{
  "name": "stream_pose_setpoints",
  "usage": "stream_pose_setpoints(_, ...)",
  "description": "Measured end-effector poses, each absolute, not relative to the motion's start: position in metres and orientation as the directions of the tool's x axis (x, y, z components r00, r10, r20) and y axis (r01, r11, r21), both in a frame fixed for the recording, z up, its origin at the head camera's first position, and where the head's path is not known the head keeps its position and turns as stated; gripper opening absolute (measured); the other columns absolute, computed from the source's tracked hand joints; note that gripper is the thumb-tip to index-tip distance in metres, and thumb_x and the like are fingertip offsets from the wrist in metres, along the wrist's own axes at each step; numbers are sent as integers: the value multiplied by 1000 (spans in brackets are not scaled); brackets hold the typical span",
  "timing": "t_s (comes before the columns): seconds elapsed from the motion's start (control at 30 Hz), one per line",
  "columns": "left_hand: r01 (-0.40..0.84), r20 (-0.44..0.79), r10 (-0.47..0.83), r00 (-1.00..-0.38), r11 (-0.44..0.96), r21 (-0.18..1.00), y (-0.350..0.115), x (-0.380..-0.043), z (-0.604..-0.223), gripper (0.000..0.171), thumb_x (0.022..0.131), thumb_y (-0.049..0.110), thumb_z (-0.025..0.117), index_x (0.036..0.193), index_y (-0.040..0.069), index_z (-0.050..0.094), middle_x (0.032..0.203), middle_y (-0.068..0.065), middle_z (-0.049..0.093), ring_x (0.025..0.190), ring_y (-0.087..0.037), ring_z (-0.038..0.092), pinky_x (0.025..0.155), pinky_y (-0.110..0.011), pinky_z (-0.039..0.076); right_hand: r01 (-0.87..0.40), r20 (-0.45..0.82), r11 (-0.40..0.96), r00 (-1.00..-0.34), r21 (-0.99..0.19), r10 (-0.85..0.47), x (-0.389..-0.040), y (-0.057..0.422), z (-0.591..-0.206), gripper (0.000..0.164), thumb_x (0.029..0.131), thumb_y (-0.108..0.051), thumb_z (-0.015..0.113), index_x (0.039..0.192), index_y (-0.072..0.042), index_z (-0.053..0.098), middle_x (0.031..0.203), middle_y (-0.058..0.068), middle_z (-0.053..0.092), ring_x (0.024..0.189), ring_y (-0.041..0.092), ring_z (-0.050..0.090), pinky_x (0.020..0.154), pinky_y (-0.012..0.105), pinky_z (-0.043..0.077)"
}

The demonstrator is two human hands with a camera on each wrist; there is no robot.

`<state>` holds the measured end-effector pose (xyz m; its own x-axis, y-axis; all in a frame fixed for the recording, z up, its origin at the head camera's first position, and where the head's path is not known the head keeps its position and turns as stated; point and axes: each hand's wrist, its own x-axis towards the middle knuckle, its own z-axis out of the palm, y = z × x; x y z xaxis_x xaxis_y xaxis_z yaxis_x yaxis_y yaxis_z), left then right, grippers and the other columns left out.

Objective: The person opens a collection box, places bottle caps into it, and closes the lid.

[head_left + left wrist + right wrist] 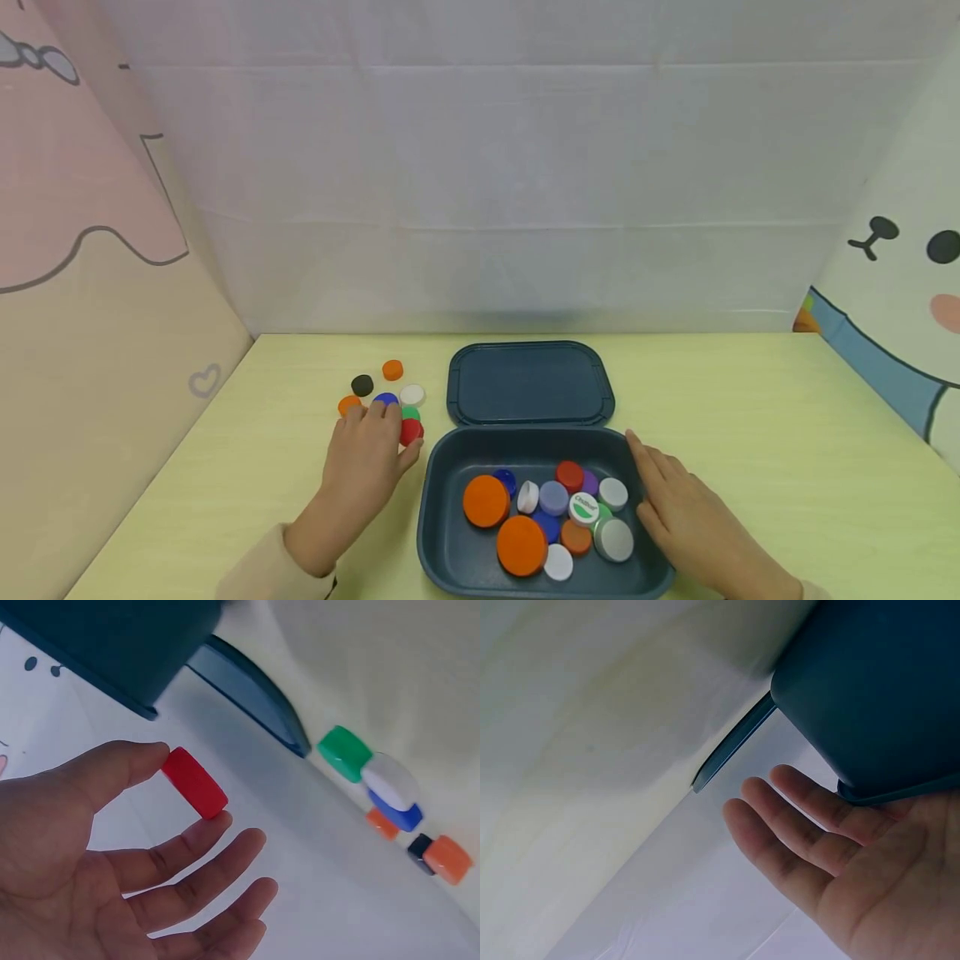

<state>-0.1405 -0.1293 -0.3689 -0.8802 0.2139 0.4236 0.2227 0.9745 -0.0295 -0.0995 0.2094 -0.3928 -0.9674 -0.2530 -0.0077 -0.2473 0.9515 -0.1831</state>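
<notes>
A red bottle cap (411, 432) is pinched between the thumb and index finger of my left hand (363, 471); the left wrist view shows the cap (195, 784) on edge between the two tips, the other fingers spread loosely. Close by, a green cap (410, 412), a blue cap (386, 398) and a white cap (412, 395) lie on the table, partly overlapped by the hand. My right hand (693, 521) rests at the right rim of a dark blue box (442, 521), fingers extended. Inside the box lie several caps, among them a large orange cap (522, 546).
Directly behind the box lies its flat dark blue lid (531, 383). A black cap (362, 385) and an orange cap (393, 370) sit farther back on the pale yellow table (765, 417). A white sheet (510, 192) hangs along the table's back edge.
</notes>
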Motion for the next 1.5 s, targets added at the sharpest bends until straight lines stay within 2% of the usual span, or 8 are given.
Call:
stream_pose_setpoints(0.13, 239, 414, 229, -881, 971, -29, -119, -133, -361, 40, 71, 35, 76, 81, 2, 56, 73, -10, 54, 70, -27, 49, 60, -32, 41, -257, 9, 950, -966, -177, -259, -99, 210, -393, 67, 87, -22, 55, 143, -4, 23, 134, 15, 45, 116, 29, 47, 93, 50, 44)
stream_pose_setpoints(0.37, 268, 327, 261, -908, 963, -26, -101, -119, -353, 39, 75, 40, 71, 87, 6, 58, 79, -7, 57, 78, -25, 49, 66, -33, 44, -250, 1, 951, -967, -180, -254, -100, 209, -394, 68, 87, -23, 55, 143, -4, 23, 134, 15, 45, 116, 30, 47, 93, 50, 44)
stream_pose_setpoints(0.5, 289, 259, 279, -925, 957, 0, -92, -112, -352, 41, 77, 42, 69, 95, 6, 59, 86, -8, 59, 84, -25, 50, 75, -36, 46, -245, -6, 952, -968, -182, -250, -100, 209, -394, 67, 87, -23, 54, 143, -4, 23, 134, 15, 45, 116, 30, 47, 93, 50, 44)
stream_pose_setpoints(0.63, 327, 222, 318, -922, 945, 7, -86, -107, -356, 42, 78, 43, 67, 97, 7, 60, 88, -7, 59, 85, -24, 50, 77, -37, 46, -243, -8, 953, -968, -183, -249, -100, 209, -394, 68, 87, -23, 54, 144, -4, 22, 135, 15, 45, 117, 30, 47, 93, 50, 44)
stream_pose_setpoints(1.03, 363, 101, 376, -921, 922, -133, -72, -99, -370, 50, 75, 54, 65, 101, 11, 63, 94, -7, 61, 92, -26, 49, 83, -39, 45, -256, 12, 948, -966, -191, -258, -100, 210, -395, 67, 87, -22, 54, 143, -4, 23, 134, 16, 45, 117, 30, 47, 93, 51, 43)
stream_pose_setpoints(1.23, 376, 84, 389, -917, 916, -141, -71, -98, -373, 49, 74, 52, 67, 102, 12, 63, 94, -7, 61, 97, -28, 49, 87, -42, 45, -287, 53, 938, -958, -194, -282, -101, 212, -396, 66, 87, -20, 54, 143, -3, 23, 133, 15, 46, 117, 29, 48, 92, 50, 44)
stream_pose_setpoints(1.5, 410, 60, 422, -904, 899, -154, -68, -96, -377, 51, 73, 53, 67, 103, 12, 65, 91, -7, 60, 91, -26, 49, 85, -41, 44, -312, 86, 930, -950, -195, -301, -100, 213, -397, 65, 86, -18, 55, 142, -3, 25, 131, 16, 47, 117, 30, 48, 91, 50, 45)
